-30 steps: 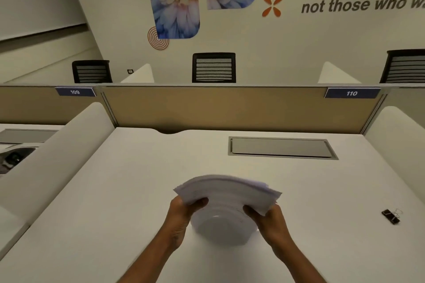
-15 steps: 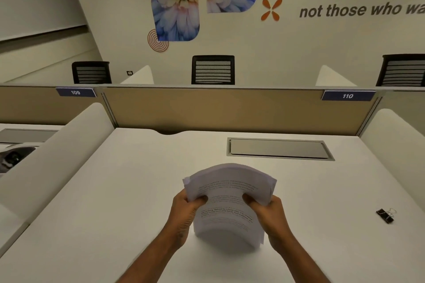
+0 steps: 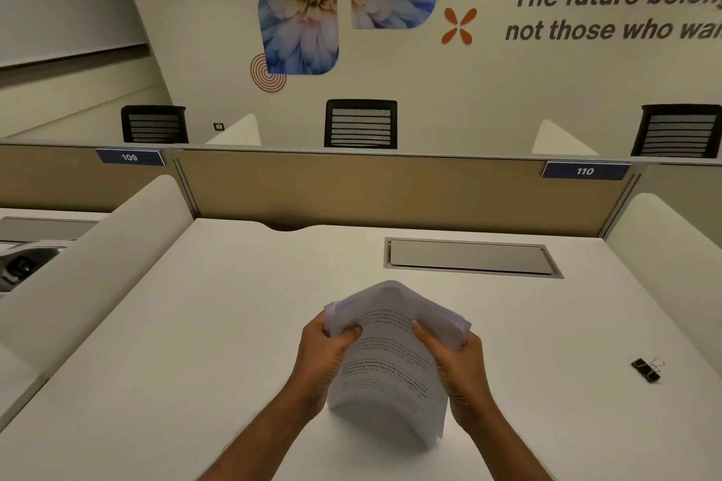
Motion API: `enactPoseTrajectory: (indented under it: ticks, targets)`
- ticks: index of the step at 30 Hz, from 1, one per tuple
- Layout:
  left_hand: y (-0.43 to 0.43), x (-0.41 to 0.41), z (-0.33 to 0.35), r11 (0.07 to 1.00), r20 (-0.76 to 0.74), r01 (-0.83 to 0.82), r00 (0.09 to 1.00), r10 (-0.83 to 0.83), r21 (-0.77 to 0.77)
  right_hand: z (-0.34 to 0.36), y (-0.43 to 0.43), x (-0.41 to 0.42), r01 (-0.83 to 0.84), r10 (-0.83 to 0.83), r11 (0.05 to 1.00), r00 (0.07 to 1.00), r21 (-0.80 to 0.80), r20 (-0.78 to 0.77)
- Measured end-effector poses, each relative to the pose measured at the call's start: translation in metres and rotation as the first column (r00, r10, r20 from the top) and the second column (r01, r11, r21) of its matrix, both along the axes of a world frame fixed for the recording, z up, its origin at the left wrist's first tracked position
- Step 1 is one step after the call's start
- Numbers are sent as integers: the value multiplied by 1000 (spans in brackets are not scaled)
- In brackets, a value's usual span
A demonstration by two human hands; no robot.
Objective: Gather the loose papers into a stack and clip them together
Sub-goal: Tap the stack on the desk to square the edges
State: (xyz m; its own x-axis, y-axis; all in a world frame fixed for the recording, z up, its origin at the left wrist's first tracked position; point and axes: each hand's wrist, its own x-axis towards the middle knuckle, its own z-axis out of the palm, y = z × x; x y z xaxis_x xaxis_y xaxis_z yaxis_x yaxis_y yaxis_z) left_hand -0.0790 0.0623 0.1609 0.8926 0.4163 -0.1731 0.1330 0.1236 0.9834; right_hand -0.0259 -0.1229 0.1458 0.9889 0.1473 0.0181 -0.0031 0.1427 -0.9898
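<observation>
Both hands grasp a stack of papers [image 3: 386,359] over the near middle of the white bench [image 3: 195,324]. The left hand [image 3: 322,353] clasps the stack's left edge, thumb laid across the printed top sheet and fingers curled behind. The right hand [image 3: 455,357] clasps the right edge the same way, thumb on the front and fingers wrapped round the back. The stack stands roughly upright and is bowed: its upper part arches away from the person, its lower end curves down to the bench, though whether it touches the surface cannot be told. Lines of dark print run across the facing sheet, too blurred to read. The sheet edges at the top right corner are slightly fanned, not flush.

A black binder clip [image 3: 647,369] lies on the bench well to the right of the hands, its wire handles pointing toward the far right; nothing touches it. Farther back, a grey rectangular hatch [image 3: 469,257] is set flush in the bench top. A tan partition [image 3: 390,191] closes the far edge, carrying blue tags marked 109 [image 3: 129,157] and 110 [image 3: 585,171]. Rounded white dividers [image 3: 93,266] flank the bench on both sides. Beyond the partition stand three black chairs [image 3: 360,124] against a wall with flower decals and lettering.
</observation>
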Motion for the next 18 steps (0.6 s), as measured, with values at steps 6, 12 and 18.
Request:
enactPoseTrajectory:
  ticks: [6, 12, 18]
  targets:
    - [0, -1, 3, 999, 7, -45, 999, 45, -29, -6, -2, -1, 13, -13, 1000, 1000, 11, 18]
    - [-2, -5, -13, 1000, -87, -6, 996, 3, -28, -25, -4, -7, -8, 3, 998, 998, -64, -65]
    - [-2, 3, -15, 1000, -39, 4, 999, -4, -21, -17, -8, 4, 21, -25, 998, 998, -61, -66]
